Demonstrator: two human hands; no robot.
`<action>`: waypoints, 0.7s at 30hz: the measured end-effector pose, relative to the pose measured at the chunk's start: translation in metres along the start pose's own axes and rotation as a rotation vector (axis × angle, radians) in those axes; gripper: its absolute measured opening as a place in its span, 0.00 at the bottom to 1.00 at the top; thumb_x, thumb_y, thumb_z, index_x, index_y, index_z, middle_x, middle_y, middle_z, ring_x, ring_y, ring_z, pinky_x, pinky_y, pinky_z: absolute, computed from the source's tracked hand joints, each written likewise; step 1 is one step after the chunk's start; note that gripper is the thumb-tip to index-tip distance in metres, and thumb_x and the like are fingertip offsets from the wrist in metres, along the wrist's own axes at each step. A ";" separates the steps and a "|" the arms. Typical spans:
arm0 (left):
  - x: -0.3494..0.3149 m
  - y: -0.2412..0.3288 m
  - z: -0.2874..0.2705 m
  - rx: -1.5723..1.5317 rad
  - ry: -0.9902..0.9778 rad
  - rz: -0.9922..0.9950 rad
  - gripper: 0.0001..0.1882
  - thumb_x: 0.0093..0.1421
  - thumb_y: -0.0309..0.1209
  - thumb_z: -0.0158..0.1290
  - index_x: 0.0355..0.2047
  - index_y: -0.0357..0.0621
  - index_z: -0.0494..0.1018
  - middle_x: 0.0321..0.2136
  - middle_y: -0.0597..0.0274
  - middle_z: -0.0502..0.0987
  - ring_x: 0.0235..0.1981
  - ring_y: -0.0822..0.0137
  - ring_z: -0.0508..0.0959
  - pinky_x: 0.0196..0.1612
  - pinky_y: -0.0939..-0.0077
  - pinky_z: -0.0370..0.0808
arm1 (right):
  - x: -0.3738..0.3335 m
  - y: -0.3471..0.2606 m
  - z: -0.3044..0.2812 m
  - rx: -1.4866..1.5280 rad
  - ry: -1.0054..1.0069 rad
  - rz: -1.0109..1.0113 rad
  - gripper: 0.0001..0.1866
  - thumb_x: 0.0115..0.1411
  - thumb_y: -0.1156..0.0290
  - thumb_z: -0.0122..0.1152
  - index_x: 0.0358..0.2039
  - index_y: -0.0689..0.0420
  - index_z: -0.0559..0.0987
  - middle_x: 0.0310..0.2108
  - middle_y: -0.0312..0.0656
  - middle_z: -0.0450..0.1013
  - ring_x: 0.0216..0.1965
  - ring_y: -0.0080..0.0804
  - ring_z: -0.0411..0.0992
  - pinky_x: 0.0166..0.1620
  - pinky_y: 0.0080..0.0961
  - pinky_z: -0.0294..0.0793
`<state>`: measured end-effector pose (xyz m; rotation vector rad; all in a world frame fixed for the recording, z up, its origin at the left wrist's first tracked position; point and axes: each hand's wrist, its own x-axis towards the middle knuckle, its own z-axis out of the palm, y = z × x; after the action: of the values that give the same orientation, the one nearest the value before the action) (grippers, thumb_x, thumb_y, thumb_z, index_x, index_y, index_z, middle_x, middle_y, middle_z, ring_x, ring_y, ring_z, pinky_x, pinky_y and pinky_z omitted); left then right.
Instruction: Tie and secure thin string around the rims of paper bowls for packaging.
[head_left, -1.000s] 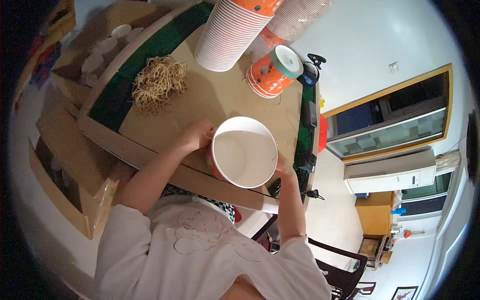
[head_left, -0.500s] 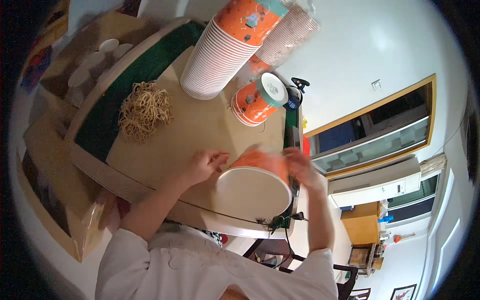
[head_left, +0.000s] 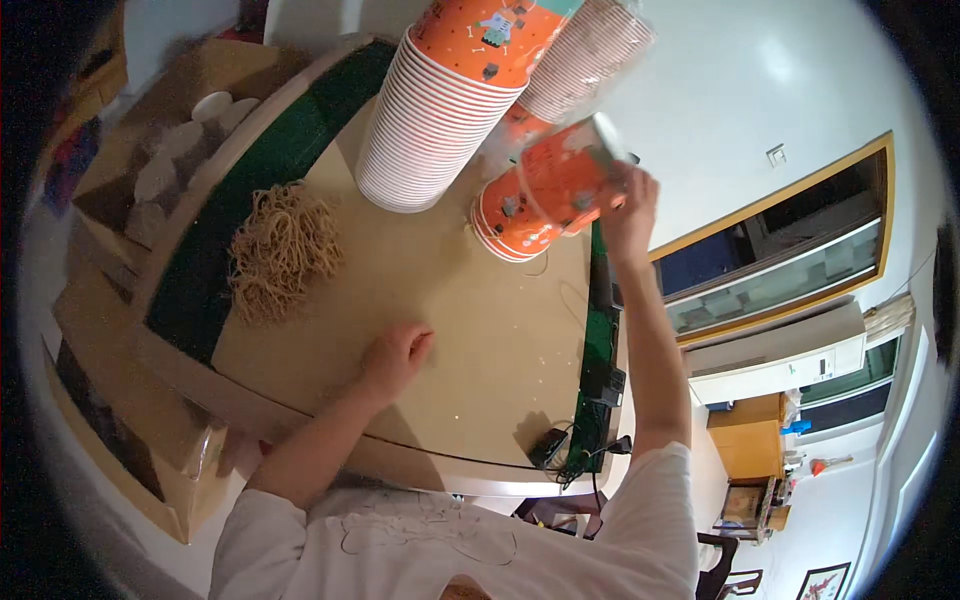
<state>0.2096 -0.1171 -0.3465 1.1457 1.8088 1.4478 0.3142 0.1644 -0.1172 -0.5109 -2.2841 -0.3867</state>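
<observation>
My right hand [head_left: 630,212] reaches out to the far right, fingers closed on the side of an orange paper bucket [head_left: 568,172]. That bucket is tilted mouth-down over a short stack of upturned orange paper buckets [head_left: 512,222]; motion blur hides how far it sits over them. Above the middle of the table hovers my left hand [head_left: 398,360], its fingers curled in with nothing showing between them. A tall stack of nested paper buckets [head_left: 440,125] with white rims stands beyond both hands. Left of it lies a tangled heap of tan rubber bands [head_left: 284,252].
Behind the tall stack is another stack of buckets in clear plastic [head_left: 585,65]. Black cables and an adapter [head_left: 560,448] lie at the table's near right corner. A cardboard box [head_left: 190,130] with white rounded items stands off the left edge. The brown tabletop board [head_left: 470,350] has a green border.
My right hand has carried the bucket from the near table edge up to the short stack, turning it mouth-down. My left hand has come away from the bucket and curled closed.
</observation>
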 end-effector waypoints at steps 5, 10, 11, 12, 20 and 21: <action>0.000 -0.002 0.006 -0.007 0.051 0.064 0.08 0.59 0.32 0.51 0.35 0.42 0.74 0.28 0.53 0.77 0.30 0.53 0.78 0.33 0.63 0.74 | -0.041 -0.021 0.024 0.031 -0.228 -0.134 0.20 0.51 0.71 0.63 0.45 0.56 0.72 0.41 0.44 0.70 0.45 0.44 0.67 0.48 0.36 0.69; -0.004 0.002 0.007 0.059 0.031 0.015 0.07 0.59 0.33 0.51 0.34 0.43 0.73 0.27 0.53 0.77 0.29 0.54 0.78 0.31 0.64 0.74 | 0.001 -0.024 0.003 0.022 -0.365 -0.115 0.20 0.52 0.70 0.64 0.45 0.57 0.73 0.43 0.46 0.71 0.45 0.45 0.70 0.48 0.36 0.70; -0.003 0.003 0.006 0.048 0.025 0.003 0.07 0.59 0.33 0.51 0.34 0.43 0.73 0.27 0.53 0.77 0.29 0.54 0.78 0.31 0.64 0.74 | 0.025 -0.025 0.000 -0.018 -0.249 -0.105 0.20 0.51 0.68 0.63 0.46 0.54 0.72 0.44 0.46 0.71 0.44 0.46 0.69 0.47 0.40 0.69; -0.004 0.003 0.006 0.055 0.007 0.025 0.07 0.59 0.33 0.51 0.34 0.43 0.73 0.27 0.53 0.77 0.29 0.54 0.78 0.31 0.64 0.74 | 0.050 -0.025 -0.012 0.077 -0.212 -0.123 0.20 0.51 0.68 0.64 0.45 0.54 0.73 0.44 0.47 0.70 0.44 0.47 0.69 0.47 0.40 0.69; 0.002 0.004 0.002 0.016 0.007 0.062 0.05 0.58 0.29 0.53 0.31 0.41 0.72 0.24 0.53 0.75 0.27 0.53 0.77 0.29 0.64 0.73 | 0.205 -0.090 -0.020 -0.066 -0.261 -0.121 0.19 0.55 0.67 0.63 0.46 0.60 0.73 0.37 0.51 0.75 0.37 0.38 0.75 0.39 0.30 0.74; 0.002 0.004 0.001 0.018 0.006 0.065 0.05 0.58 0.29 0.53 0.31 0.41 0.72 0.24 0.53 0.75 0.27 0.53 0.77 0.29 0.64 0.73 | 0.213 -0.094 -0.015 0.338 -0.255 -0.104 0.18 0.54 0.68 0.64 0.44 0.60 0.74 0.37 0.51 0.75 0.37 0.37 0.75 0.39 0.30 0.74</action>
<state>0.2105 -0.1145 -0.3422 1.2207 1.8071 1.4754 0.1433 0.1272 0.0373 -0.2819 -2.5602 0.0221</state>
